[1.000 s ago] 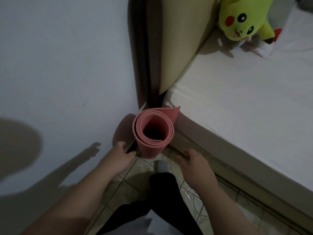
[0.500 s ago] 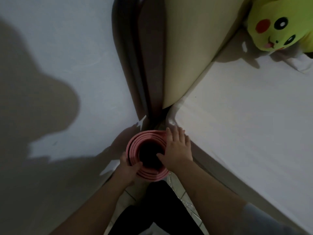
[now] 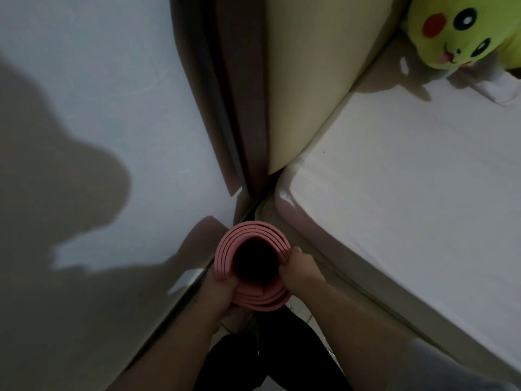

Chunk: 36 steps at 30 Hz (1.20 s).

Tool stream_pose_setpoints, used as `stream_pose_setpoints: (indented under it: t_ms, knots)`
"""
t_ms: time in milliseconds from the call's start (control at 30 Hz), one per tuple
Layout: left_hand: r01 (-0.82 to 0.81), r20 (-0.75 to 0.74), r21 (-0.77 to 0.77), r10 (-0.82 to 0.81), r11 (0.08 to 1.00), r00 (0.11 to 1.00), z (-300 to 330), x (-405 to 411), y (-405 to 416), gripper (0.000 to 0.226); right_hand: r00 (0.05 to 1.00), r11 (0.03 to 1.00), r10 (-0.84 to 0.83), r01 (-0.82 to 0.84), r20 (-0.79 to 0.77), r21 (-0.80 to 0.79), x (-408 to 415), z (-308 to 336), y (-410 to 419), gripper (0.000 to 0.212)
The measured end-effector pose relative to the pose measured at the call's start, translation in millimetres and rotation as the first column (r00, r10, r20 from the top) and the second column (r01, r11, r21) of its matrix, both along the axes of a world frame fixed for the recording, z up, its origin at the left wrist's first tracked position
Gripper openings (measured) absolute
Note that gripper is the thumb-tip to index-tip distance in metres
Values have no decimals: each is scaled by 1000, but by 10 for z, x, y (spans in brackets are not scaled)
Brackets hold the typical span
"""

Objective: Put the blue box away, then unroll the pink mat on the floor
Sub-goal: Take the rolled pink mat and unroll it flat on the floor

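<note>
two hands grip the pink mat (image 3: 255,241) at the lower centre of the frame. the left hand (image 3: 218,292) is wrapped around the lower left of the roll, thumb pressed over the rim onto the layered edge. the right hand (image 3: 300,270) clasps the right side, thumb hooked over the rim toward the hollow core and fingers curled round the outside.

the mat is rolled into a tube and seen end-on from above, so its open end faces the camera: several concentric pink layers ring a dark round hollow. the layers are looser and more spread at the lower edge, where they fan out below the core. whether its far end touches the floor cannot be told.

the roll sits in the narrow gap between the white wall (image 3: 98,94), filling the left of the frame, and the bed (image 3: 408,193) with its white sheet on the right. a beige headboard (image 3: 310,80) rises at the upper centre. a yellow plush toy (image 3: 456,32) lies on the bed at the upper right corner. the person's dark trouser leg (image 3: 270,354) shows at the bottom centre, with pale floor tiles (image 3: 303,309) just visible beside it. shadows of the person fall across the wall at left.
</note>
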<state>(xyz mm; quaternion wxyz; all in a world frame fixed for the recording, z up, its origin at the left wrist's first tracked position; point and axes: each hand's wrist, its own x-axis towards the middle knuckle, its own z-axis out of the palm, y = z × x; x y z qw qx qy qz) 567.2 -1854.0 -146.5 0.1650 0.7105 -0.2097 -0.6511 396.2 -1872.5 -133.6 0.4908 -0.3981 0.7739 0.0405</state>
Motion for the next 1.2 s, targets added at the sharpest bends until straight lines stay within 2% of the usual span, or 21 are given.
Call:
stream_pose_setpoints:
  t_ms: [100,200,433,633,833,933,1033,1133,1200]
  knots:
    - [100,50,-65,-96,993,994,84,106,145,35,999,996,-48,48,10,-69,20,125,281,29]
    - [128,40,-39,-127,991,991,169,164,335,47,992,983,-127,128,11,-129,100,265,607,16]
    - [275,38,-130,-273,953,961,690,370,1064,32,958,932,-286,280,8,-230,410,638,1727,23]
    - [350,5,-184,-355,918,935,979,302,1724,37,929,881,-364,366,66,-298,368,906,2623,7]
    - [388,25,-233,-394,892,919,1150,5,2547,39,877,817,-460,478,135,-321,166,1083,3604,22]
    - [387,47,-252,-388,887,920,1151,-125,3081,38,867,794,-475,496,151,-350,53,1158,4185,14]
    - [367,73,-277,-362,888,929,1160,-242,3645,36,860,775,-489,505,146,-380,-70,1144,4782,16]
    - [414,76,-289,-410,863,909,1232,-356,4180,33,843,755,-520,529,139,-386,-175,1151,5335,24]
    - [440,64,-293,-442,849,895,1280,-406,4493,31,837,749,-529,538,139,-387,-236,1182,5687,21]
